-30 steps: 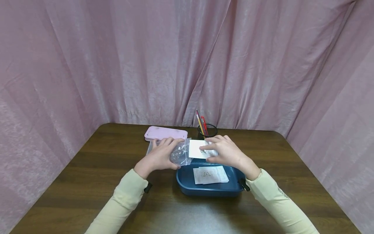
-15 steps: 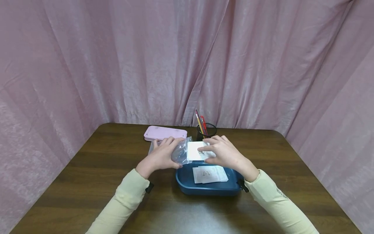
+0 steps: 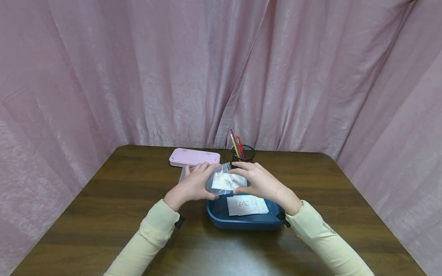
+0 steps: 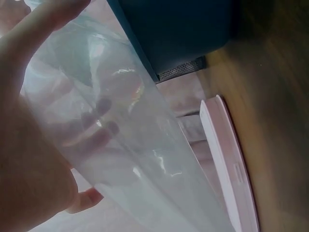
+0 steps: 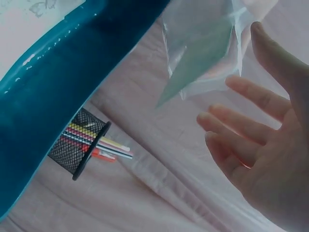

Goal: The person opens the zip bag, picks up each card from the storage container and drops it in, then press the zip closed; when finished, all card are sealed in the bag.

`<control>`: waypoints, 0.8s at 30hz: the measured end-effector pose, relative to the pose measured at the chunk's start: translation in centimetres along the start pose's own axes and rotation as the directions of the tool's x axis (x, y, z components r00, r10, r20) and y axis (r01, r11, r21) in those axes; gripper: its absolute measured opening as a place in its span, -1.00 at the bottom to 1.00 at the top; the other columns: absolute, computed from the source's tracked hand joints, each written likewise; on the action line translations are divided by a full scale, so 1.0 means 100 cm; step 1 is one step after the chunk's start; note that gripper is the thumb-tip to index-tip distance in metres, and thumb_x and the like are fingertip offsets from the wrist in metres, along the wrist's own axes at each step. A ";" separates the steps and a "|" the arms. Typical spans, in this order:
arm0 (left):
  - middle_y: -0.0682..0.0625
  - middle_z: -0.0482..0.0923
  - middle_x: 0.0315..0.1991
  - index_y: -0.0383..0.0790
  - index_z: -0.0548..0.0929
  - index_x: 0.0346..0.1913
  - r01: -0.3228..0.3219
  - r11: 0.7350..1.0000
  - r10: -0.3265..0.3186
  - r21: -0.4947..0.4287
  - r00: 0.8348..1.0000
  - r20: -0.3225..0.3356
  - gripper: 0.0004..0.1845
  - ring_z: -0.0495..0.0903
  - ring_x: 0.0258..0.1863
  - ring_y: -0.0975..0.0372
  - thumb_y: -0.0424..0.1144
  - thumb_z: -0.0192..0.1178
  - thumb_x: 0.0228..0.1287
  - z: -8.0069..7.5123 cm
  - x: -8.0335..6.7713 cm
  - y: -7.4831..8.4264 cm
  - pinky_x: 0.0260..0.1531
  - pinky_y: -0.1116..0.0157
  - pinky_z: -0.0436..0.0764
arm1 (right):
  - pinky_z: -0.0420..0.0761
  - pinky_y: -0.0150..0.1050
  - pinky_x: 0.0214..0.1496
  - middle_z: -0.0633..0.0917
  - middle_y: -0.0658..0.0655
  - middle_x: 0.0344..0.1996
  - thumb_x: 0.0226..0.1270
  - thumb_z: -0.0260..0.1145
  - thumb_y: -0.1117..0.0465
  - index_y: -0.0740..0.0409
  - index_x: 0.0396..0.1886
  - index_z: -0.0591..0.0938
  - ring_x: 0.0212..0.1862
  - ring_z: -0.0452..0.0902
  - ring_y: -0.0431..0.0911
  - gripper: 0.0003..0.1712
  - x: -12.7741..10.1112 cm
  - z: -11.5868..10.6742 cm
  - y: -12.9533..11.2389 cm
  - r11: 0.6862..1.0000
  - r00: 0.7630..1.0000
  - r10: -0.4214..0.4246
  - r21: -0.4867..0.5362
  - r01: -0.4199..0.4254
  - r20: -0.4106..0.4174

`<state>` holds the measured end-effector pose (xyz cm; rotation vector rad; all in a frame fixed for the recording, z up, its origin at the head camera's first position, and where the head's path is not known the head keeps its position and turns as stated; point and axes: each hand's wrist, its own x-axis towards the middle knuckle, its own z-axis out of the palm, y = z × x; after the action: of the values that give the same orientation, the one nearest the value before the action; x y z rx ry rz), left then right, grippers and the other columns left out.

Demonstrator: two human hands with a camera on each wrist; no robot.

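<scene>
Clear bag (image 3: 216,178) held crosswise between both hands above the tray's (image 3: 221,218) far rim. Left hand (image 3: 192,185) grips its left end; right hand (image 3: 259,183), fingers spread, touches the card (image 3: 226,181) at its right-facing mouth.

Both forearms, in pale yellow sleeves, reach forward and angle inward until the hands nearly meet. The left hand (image 3: 192,186) has its fingers curled forward with the thumb below, in a grip. The right hand (image 3: 257,183) faces it, fingers spread and only lightly bent; whether its fingertips (image 5: 212,119) pinch anything appears doubtful, since the wrist view shows them loose.
</scene>
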<state>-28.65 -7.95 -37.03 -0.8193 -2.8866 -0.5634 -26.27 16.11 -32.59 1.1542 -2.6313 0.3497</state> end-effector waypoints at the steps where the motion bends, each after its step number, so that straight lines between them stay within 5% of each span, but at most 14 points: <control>1: -0.04 0.44 0.14 0.15 0.24 0.40 0.001 1.000 -0.001 -0.003 1.000 -0.003 0.02 0.37 0.16 0.06 0.05 0.56 -0.18 0.000 0.000 0.000 0.18 -0.23 0.05 | 0.53 -0.01 0.13 0.55 0.23 0.25 0.03 0.51 -0.04 0.05 0.19 0.59 0.19 0.54 0.08 -0.31 0.000 -0.001 0.000 1.000 1.000 0.012 0.016 -0.013 0.001; 6: -0.03 0.44 0.14 0.16 0.23 0.40 0.008 1.000 -0.008 -0.019 1.000 -0.013 0.02 0.37 0.16 0.07 0.04 0.56 -0.19 0.001 -0.001 -0.001 0.19 -0.22 0.05 | 0.53 0.05 0.16 0.58 0.19 0.22 0.16 0.43 -0.06 0.08 0.26 0.52 0.16 0.56 0.07 -0.31 -0.004 -0.006 0.006 0.984 0.986 0.162 0.061 -0.165 0.051; 11: -0.04 0.42 0.16 0.17 0.21 0.41 0.015 0.999 -0.016 -0.029 0.999 -0.031 0.03 0.35 0.17 0.07 0.03 0.56 -0.18 0.001 0.000 -0.002 0.17 -0.20 0.06 | 0.64 -0.03 -0.02 0.74 0.14 -0.09 0.28 0.33 -0.03 0.11 0.21 0.50 -0.09 0.67 -0.01 -0.44 -0.008 -0.006 0.011 0.939 0.944 0.315 0.113 -0.325 0.102; 15: -0.05 0.42 0.16 0.15 0.22 0.42 0.015 0.999 -0.017 -0.033 0.999 -0.048 0.04 0.35 0.17 0.06 0.03 0.56 -0.18 0.000 0.001 0.000 0.20 -0.21 0.04 | 0.65 -0.11 -0.12 0.74 0.07 -0.30 0.26 0.37 0.12 0.13 0.07 0.55 -0.24 0.65 -0.11 -0.58 -0.008 -0.003 0.012 0.922 0.943 0.323 0.196 -0.333 0.081; 24: -0.05 0.44 0.12 0.13 0.24 0.40 0.003 1.000 -0.004 -0.018 0.998 -0.064 0.03 0.37 0.12 0.08 0.04 0.57 -0.20 0.002 0.002 0.003 0.14 -0.19 0.08 | 0.64 -0.13 -0.08 0.73 0.05 -0.33 0.18 0.42 0.26 0.12 -0.17 0.63 -0.27 0.64 -0.16 -0.78 -0.001 0.004 0.005 0.936 0.963 0.264 0.256 -0.243 -0.052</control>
<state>-28.69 -7.51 -37.09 -0.7834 -2.8297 -0.6052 -26.66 16.36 -33.06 0.8382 -2.7197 0.7807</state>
